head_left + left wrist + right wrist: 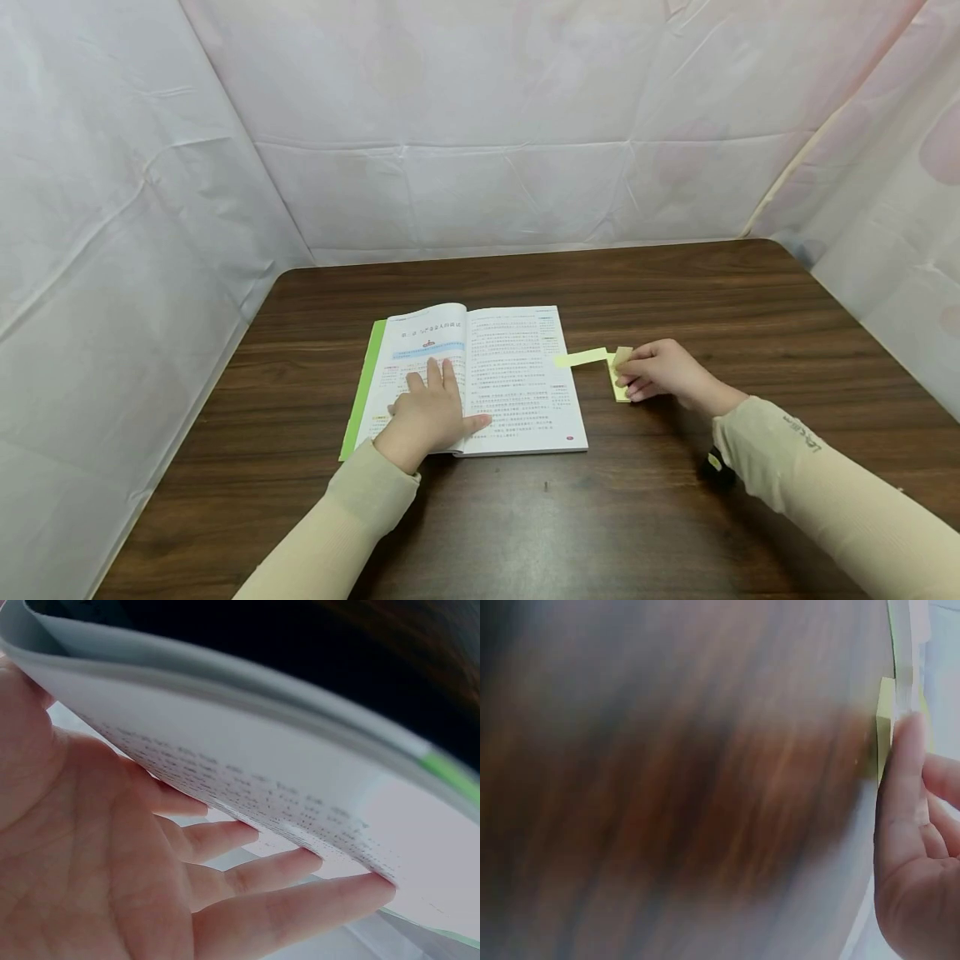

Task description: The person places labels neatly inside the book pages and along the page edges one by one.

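Observation:
An open book [517,333] with printed text lies on the table, its green cover edge showing at the left. My left hand [429,408] rests with spread, straight fingers on the left page near the spine; in the left wrist view its fingertips touch the printed page [225,735]. Right of the book, my right hand [671,375] pinches a small sheet at a pad of yellow sticky notes [622,395]. A pale yellow paper strip [585,357] runs from the right page's edge to the top of this pad. In the right wrist view the thumb lies against the pad [885,724].
The dark wood-grain table [540,533] has a small dark object [717,468] with a yellow mark beside the right sleeve. Pale plastic sheeting [480,167] hangs behind the table and along both sides.

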A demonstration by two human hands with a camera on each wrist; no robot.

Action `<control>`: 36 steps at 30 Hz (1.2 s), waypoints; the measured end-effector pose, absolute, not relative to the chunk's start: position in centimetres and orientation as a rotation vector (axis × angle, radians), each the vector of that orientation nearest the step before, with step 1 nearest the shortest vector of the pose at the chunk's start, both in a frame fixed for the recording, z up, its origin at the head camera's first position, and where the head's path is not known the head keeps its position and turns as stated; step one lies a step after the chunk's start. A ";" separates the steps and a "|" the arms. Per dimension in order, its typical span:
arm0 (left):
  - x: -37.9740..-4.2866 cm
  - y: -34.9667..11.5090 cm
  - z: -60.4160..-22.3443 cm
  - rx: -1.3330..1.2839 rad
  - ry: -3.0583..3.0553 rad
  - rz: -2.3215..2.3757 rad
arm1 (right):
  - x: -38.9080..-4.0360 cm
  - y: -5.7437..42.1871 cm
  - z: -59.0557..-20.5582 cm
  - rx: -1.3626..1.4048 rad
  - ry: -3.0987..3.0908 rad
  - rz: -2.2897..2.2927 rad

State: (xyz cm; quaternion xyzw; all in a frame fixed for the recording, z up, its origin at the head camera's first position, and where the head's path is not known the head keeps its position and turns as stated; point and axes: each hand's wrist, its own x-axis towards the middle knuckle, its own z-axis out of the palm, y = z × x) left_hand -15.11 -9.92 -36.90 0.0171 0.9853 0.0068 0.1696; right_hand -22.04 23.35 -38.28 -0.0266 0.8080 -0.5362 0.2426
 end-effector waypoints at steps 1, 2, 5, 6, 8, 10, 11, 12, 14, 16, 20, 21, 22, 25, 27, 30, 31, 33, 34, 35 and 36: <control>-15.1 -9.9 -36.9 0.047 2.800 0.021 | -22.1 23.4 -38.3 -0.056 2.171 -1.501; -15.1 -9.9 -36.9 0.047 2.800 0.023 | -22.1 23.4 -38.3 -0.045 2.141 -1.527; -15.1 -9.9 -37.0 0.044 2.801 0.029 | -22.2 23.4 -38.3 -0.020 2.082 -1.577; -15.1 -9.9 -37.0 0.044 2.802 0.030 | -22.2 23.5 -38.3 -0.015 2.069 -1.586; -15.1 -9.9 -37.0 0.043 2.802 0.033 | -22.3 23.4 -38.4 -0.012 2.042 -1.607; -15.1 -9.9 -37.0 0.043 2.803 0.035 | -22.3 23.4 -38.4 -0.014 2.021 -1.620; -15.1 -9.9 -37.0 0.043 2.804 0.037 | -22.3 23.4 -38.4 -0.008 2.011 -1.627; -15.1 -9.9 -37.0 0.044 2.804 0.037 | -22.3 23.3 -38.4 -0.003 2.004 -1.634; -15.2 -9.9 -37.0 0.046 2.805 0.036 | -22.3 23.3 -38.4 0.007 1.994 -1.642; -15.2 -9.9 -37.0 0.048 2.805 0.035 | -22.2 23.3 -38.4 0.020 1.989 -1.653; -15.1 -9.9 -37.1 0.048 2.802 0.030 | -22.1 23.1 -38.4 0.034 1.986 -1.676; -15.1 -9.9 -37.1 0.048 2.802 0.028 | -22.1 23.1 -38.4 0.038 1.986 -1.680; -15.1 -9.9 -37.1 0.047 2.801 0.030 | -22.0 23.0 -38.4 0.040 1.989 -1.682; -15.1 -9.9 -37.1 0.045 2.803 0.033 | -21.9 22.8 -38.4 0.047 1.997 -1.683; -15.1 -9.9 -37.1 0.044 2.805 0.035 | -21.9 22.7 -38.3 0.053 2.005 -1.681; -15.1 -9.9 -37.1 0.045 2.809 0.036 | -21.9 22.7 -38.3 0.063 2.007 -1.680; -15.1 -9.9 -37.1 0.046 2.809 0.036 | -21.9 22.7 -38.3 0.067 2.007 -1.679; -15.1 -9.9 -37.0 0.048 2.810 0.039 | -21.9 22.7 -38.3 0.075 1.997 -1.680; -15.1 -9.9 -37.0 0.049 2.811 0.039 | -21.9 22.7 -38.3 0.079 1.991 -1.683; -15.1 -9.9 -37.0 0.050 2.812 0.038 | -21.9 22.7 -38.3 0.081 1.986 -1.685; -15.1 -9.9 -37.0 0.052 2.812 0.035 | -21.9 22.7 -38.3 0.085 1.979 -1.688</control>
